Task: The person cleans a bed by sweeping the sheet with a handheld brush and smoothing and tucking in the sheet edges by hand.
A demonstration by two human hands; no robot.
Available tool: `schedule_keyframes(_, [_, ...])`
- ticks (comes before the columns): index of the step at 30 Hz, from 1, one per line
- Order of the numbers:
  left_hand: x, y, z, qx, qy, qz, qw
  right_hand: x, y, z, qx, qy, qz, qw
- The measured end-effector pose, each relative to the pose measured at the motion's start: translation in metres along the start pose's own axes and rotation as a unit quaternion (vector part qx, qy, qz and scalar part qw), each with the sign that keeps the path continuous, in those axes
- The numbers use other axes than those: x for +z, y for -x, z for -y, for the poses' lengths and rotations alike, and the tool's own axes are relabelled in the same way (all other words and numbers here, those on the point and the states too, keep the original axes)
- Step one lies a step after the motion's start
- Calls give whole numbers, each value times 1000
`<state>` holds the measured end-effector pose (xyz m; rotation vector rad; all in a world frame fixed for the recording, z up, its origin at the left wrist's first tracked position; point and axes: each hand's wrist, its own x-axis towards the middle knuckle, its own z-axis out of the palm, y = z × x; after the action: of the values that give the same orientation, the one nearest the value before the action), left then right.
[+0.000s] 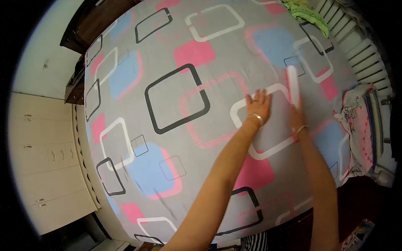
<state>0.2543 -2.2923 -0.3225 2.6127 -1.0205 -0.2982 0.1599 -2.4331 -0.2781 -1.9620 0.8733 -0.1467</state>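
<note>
A grey bed sheet [226,54] with pink, blue, black and white rounded squares covers a wide bed. My left hand [259,109] lies flat on it right of the middle, fingers spread, with a bracelet at the wrist. To its right, my right hand [297,119] is closed round the near end of a white and pink brush-like tool [293,83]. The tool points away from me, on or just over the sheet; its underside is hidden.
White bed rails [368,62] run along the right side. Folded cloths [360,125] lie at the right edge, and a green cloth [307,16] at the top right. Cream cabinets [50,154] stand left, near dark wooden furniture [90,25].
</note>
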Motion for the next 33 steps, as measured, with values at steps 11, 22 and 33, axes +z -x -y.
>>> schedule_keyframes(11, [-13,-26,86,-58,-100,62,991,40,-99,-22,30,2,46,999])
schedule_keyframes(22, [-68,192,291,-291,-89,-36,952,315,107,119,-114,273,321,900])
schedule_keyframes(33, [-26,452,259,-434,-114,-28,893,348,336,108,-129,116,517,838])
